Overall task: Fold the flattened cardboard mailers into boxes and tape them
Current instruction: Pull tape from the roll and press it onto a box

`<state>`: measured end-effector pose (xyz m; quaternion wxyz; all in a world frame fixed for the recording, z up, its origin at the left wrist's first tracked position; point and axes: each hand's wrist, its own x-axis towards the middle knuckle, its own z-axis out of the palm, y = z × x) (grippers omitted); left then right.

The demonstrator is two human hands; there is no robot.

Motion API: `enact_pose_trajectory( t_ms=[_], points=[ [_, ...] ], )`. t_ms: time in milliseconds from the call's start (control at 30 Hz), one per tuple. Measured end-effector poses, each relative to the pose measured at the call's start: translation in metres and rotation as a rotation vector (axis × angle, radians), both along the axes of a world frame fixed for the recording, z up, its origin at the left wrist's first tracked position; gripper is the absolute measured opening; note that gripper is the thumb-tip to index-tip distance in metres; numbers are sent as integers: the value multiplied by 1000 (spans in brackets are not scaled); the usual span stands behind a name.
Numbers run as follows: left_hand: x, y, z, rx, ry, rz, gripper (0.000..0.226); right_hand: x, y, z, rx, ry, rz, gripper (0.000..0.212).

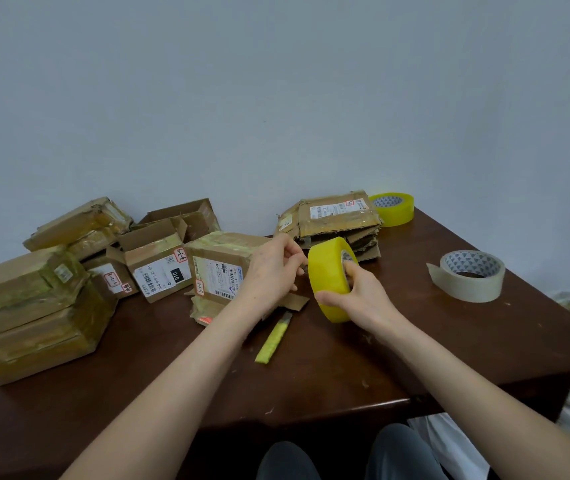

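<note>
My right hand (363,296) grips a yellow tape roll (328,275) on edge above the table, fingers through its core. My left hand (273,268) pinches at the roll's left side, where the tape end seems to be; the end itself is too small to make out. Just behind my left hand stands a folded cardboard box (217,265) with a white shipping label, a loose flap (295,301) showing below my wrist. A stack of flattened mailers (335,216) lies at the back of the table.
Several taped boxes (27,306) are piled at the left, and open ones (159,261) stand behind. A yellow utility knife (273,339) lies near the table's (346,368) front. A beige tape roll (470,280) lies at the right, another yellow roll (394,207) at the back.
</note>
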<state>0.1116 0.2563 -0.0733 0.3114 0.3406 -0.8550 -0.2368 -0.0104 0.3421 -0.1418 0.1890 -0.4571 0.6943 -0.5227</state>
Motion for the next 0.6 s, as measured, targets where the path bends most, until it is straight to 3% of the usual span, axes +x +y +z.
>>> enact_pose_trajectory(
  t_ms=[133,267,333,467,600],
  points=[
    [-2,0,-8,166,183,-20,2,0,0,0,5,-9,-15,50],
    [-6,-3,-10,-44,-10,-79,48,-1,0,0,-2,-37,-9,45],
    [-8,-5,-13,-154,-116,-64,42,0,1,0,-10,-45,-2,42],
    [-7,-5,-21,-233,-35,-68,29,2,1,0,-10,-36,-3,40],
    [-8,-4,-23,-103,132,-40,24,4,2,0,-24,-41,2,39]
  ],
)
